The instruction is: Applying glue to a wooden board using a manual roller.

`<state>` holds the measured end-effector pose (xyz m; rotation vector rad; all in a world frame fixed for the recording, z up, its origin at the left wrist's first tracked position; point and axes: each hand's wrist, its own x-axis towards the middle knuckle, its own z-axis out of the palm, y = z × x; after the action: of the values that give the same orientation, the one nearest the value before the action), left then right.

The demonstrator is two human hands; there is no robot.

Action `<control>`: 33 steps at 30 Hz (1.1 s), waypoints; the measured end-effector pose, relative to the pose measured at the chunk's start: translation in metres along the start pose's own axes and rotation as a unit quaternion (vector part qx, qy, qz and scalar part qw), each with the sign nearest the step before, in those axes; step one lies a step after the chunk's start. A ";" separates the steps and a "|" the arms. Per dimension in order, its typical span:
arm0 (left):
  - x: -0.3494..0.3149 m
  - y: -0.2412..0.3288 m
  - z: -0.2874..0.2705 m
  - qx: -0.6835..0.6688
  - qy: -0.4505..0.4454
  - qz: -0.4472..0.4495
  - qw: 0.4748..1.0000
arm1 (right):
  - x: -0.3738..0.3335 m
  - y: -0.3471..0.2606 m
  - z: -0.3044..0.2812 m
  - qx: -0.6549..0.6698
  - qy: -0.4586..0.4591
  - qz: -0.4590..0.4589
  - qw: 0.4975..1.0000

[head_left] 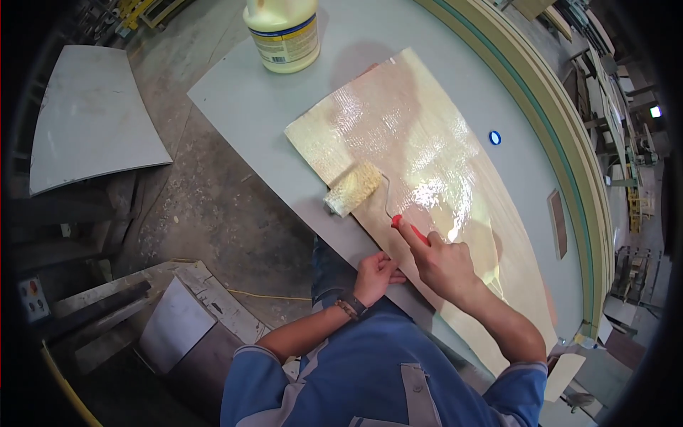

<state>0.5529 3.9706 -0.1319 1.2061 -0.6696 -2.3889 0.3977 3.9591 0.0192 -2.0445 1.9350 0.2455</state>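
My right hand (445,262) grips the red handle of a paint roller (354,186), its index finger stretched along the handle. The roller's fluffy, cream-soaked sleeve rests at the left edge of a pale wood veneer sheet (516,242), overhanging that edge a little. Wet, shiny glue (434,196) coats much of the sheet, thickest near its middle. At the sheet's near edge is my left hand (377,277), fingers curled and pressed together against the edge; they seem to pinch it. A wristband sits on that wrist.
A large jug (284,43) of pale yellow liquid stands at the table's far left. A blue ring-shaped cap (495,137) and a small wood strip (558,224) lie right of the sheet on the grey tabletop (249,107). Curved layered boards (569,142) border the right side.
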 end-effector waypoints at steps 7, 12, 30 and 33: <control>-0.001 -0.006 0.010 0.002 -0.014 -0.009 1.000 | 0.110 -0.030 -0.009 0.062 0.127 -0.056 0.988; -0.005 -0.007 0.010 -0.019 0.005 0.017 1.000 | 0.072 -0.023 0.015 0.020 0.127 -0.071 0.989; -0.006 -0.007 0.012 -0.029 -0.007 0.018 0.999 | 0.059 0.007 -0.012 0.091 0.041 0.005 0.995; -0.010 -0.001 0.018 -0.018 -0.011 0.031 0.999 | 0.107 0.019 -0.012 0.110 0.100 0.019 0.989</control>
<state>0.5438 3.9810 -0.1166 1.1309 -0.6591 -2.3564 0.3848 3.8537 -0.0075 -1.9513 2.0168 -0.1646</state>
